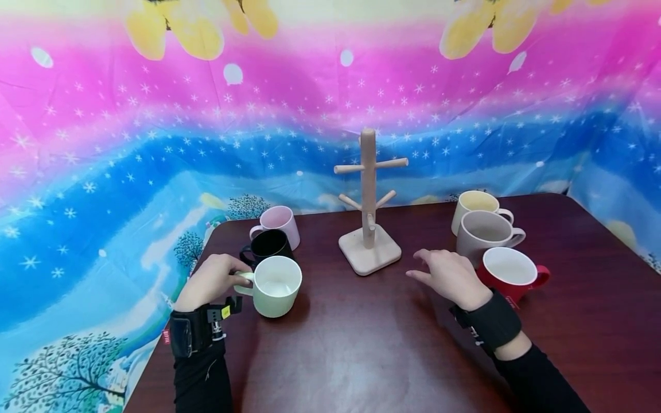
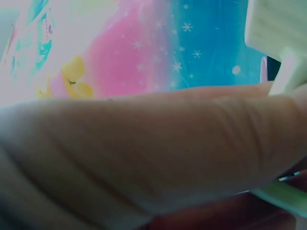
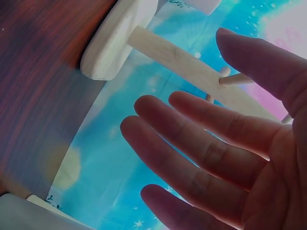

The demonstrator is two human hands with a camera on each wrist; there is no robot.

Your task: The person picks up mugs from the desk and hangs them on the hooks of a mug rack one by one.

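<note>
My left hand (image 1: 217, 281) pinches the handle of a pale green mug (image 1: 277, 289), which is upright and close over the table at the left. In the left wrist view the thumb (image 2: 158, 148) covers much of the frame, with part of the pale green mug (image 2: 280, 28) at the upper right. Toward the middle right, my right hand (image 1: 454, 275) has its fingers spread and nothing in them. A wooden mug tree (image 1: 369, 195) with bare pegs stands between the hands. Its post (image 3: 172, 57) shows beyond the right fingers in the right wrist view.
Behind the green mug stand a black mug (image 1: 268, 245) and a pink mug (image 1: 281, 223). On the right, a red mug (image 1: 511, 275), a grey mug (image 1: 485, 235) and a yellow mug (image 1: 475, 206) line up beside the right hand. A patterned cloth (image 1: 310, 103) hangs behind the dark table (image 1: 341, 355).
</note>
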